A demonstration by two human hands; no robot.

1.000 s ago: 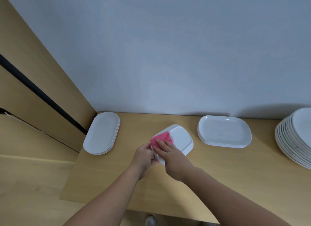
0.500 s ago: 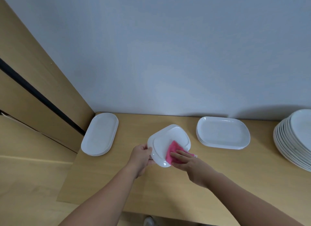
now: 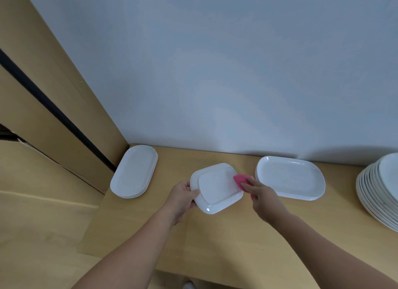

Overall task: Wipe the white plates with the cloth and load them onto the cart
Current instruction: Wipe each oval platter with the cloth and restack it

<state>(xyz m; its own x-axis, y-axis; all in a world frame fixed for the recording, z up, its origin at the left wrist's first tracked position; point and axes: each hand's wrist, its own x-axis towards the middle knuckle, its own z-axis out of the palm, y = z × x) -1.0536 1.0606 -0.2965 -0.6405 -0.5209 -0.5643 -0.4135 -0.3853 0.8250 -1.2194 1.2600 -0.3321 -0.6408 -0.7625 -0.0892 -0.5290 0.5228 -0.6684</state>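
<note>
My left hand [image 3: 183,195] grips the left edge of a white rectangular plate [image 3: 216,188], held underside up just above the wooden table [image 3: 226,241]. A pink cloth [image 3: 242,180] sits at the plate's right edge, held in my right hand [image 3: 261,195], whose fingers curl round it. The cloth touches the plate's rim. No cart is in view.
A stack of white oval plates [image 3: 134,174] lies at the table's far left corner by a wooden panel [image 3: 53,99]. Another stack of rectangular plates [image 3: 289,177] sits right of my hands. A tall stack of round plates [image 3: 379,189] stands at the right edge.
My right hand has swept the pink cloth across the plate, from its left part to its lower middle, then to its right edge. My left hand has kept hold of the plate.
</note>
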